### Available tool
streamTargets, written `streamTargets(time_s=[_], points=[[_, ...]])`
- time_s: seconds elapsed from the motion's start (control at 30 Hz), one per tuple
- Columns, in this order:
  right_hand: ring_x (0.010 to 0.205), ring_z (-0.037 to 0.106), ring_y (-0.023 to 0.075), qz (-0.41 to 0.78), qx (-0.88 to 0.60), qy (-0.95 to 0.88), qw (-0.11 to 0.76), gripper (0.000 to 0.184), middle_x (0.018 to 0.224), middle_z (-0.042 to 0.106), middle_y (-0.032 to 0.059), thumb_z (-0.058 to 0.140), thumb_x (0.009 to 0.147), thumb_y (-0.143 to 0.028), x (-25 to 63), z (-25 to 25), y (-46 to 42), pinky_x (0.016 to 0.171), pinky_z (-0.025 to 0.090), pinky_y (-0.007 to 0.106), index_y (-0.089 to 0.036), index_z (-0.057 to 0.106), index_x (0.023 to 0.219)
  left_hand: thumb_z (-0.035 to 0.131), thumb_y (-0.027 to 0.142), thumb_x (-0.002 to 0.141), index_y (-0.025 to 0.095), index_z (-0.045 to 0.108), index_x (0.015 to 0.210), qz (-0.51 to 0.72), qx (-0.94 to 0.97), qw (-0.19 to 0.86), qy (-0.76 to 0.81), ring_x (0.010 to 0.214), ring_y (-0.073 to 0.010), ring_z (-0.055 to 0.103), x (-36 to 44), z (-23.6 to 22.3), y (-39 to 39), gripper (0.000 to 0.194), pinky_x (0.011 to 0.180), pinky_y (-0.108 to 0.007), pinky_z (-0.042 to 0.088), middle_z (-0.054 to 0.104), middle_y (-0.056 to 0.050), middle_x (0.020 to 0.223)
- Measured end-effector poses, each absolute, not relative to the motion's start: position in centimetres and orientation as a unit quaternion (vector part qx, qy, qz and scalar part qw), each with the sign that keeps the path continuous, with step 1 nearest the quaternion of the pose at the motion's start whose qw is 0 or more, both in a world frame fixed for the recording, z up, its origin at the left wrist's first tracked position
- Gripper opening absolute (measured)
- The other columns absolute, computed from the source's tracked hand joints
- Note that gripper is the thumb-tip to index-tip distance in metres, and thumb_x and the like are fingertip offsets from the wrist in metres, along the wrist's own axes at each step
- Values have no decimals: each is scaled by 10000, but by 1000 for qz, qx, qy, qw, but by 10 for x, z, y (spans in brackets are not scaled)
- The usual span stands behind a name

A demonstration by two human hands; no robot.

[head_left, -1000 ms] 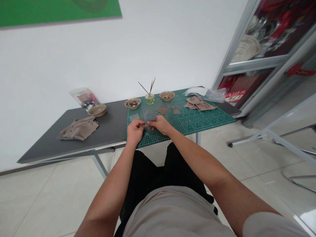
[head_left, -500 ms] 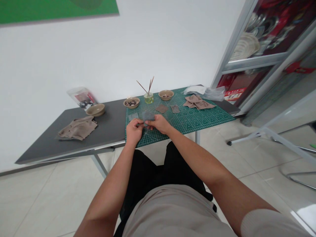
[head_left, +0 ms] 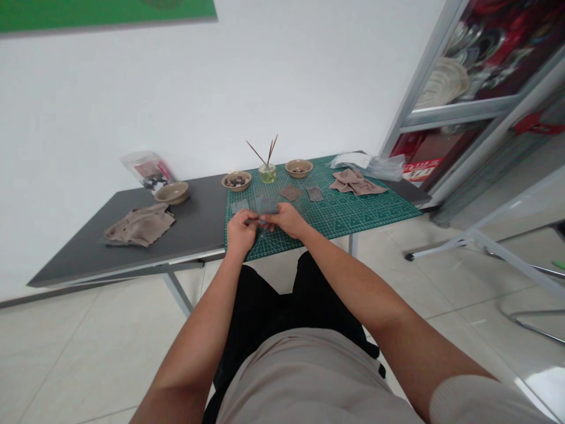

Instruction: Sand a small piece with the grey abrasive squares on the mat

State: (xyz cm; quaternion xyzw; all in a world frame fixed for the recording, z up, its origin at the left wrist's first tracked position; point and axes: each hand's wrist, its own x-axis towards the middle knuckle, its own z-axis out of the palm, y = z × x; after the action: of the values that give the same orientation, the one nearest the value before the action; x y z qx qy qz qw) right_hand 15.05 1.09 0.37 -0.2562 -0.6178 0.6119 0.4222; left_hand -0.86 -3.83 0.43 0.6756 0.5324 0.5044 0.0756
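Over the front left of the green cutting mat [head_left: 353, 215], my hands meet at a small thin grey piece of cloth [head_left: 267, 205]. My right hand [head_left: 289, 220] is closed on its right side, thumb toward me. At its lower left edge, my left hand [head_left: 242, 231] pinches with the fingertips close to the right thumb. What lies between the left fingertips is too small to see clearly. A pale grey square [head_left: 240, 205] lies flat on the mat just beyond my left hand. Farther back lie a brown patch [head_left: 291, 192] and a grey patch [head_left: 315, 194].
Behind the hands stand a bowl of dark pebble-like pieces [head_left: 236, 181], a glass jar with thin sticks [head_left: 267, 172] and another bowl [head_left: 299, 168]. Crumpled brown cloth [head_left: 355, 182] and a plastic bag [head_left: 386, 167] lie right. A bowl [head_left: 172, 192] and brown cloth [head_left: 140, 225] are left.
The grey piece has tilted and now looks wider and flatter between my hands. Both hands stay almost in place; the view has shifted slightly.
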Motion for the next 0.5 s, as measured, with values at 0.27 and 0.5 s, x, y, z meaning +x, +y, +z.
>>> streamTargets(time_s=[0.27,0.5], points=[[480,564,112,598,-263,-623,431,452,588,652,7,814,677,-555,151,3,10,417,447,217,-146,632,744,570,103,721,209,605,660,504,667,104,539,717,-156,581,-6,9,-41,127,739,-287,475,638,4,725],[482,546,105,584,-271,-635,427,444,610,656,6,837,663,-523,150,4,10,432,447,221,-151,615,762,539,80,698,210,556,611,488,674,88,547,729,-162,578,-5,11,-42,157,737,-287,470,610,-4,697]])
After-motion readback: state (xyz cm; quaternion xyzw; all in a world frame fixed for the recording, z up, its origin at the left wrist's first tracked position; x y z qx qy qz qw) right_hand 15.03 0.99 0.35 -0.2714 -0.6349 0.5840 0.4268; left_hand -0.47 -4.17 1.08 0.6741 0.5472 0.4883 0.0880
